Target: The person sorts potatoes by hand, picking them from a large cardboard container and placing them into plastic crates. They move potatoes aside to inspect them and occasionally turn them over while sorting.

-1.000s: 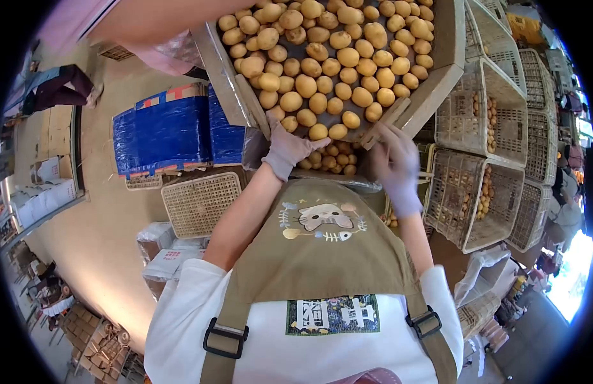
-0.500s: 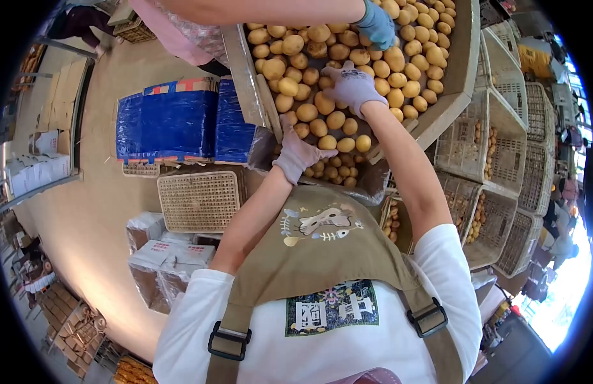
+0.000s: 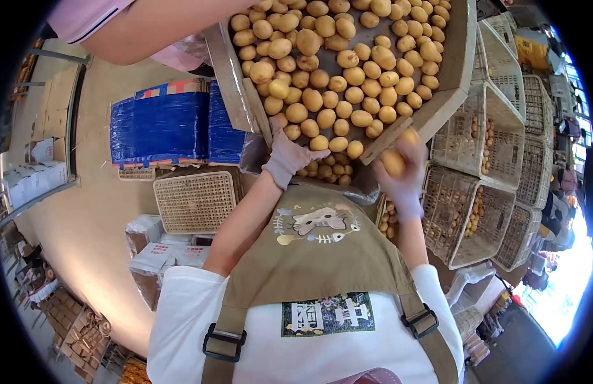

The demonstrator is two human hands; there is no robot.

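A sloped sorting tray (image 3: 239,83) holds several round yellow fruits (image 3: 347,70). My left hand (image 3: 288,155), in a grey glove, rests at the tray's lower outlet, fingers spread against the fruit there. Below the outlet a lined crate holds more of the yellow fruits (image 3: 328,168). My right hand (image 3: 402,173), gloved and blurred, is off the tray's lower right corner and is closed around a yellow fruit (image 3: 393,163).
Another person's bare arm (image 3: 155,25) reaches over the tray's top left. Wicker baskets (image 3: 475,121) with fruit stand stacked at right. An upturned basket (image 3: 197,201), a blue-wrapped stack (image 3: 165,125) and white boxes (image 3: 168,256) sit on the floor at left.
My right hand has come back from the middle of the tray to its lower right corner, now holding a fruit. The other person's gloved hand has left the tray. My left hand stays put.
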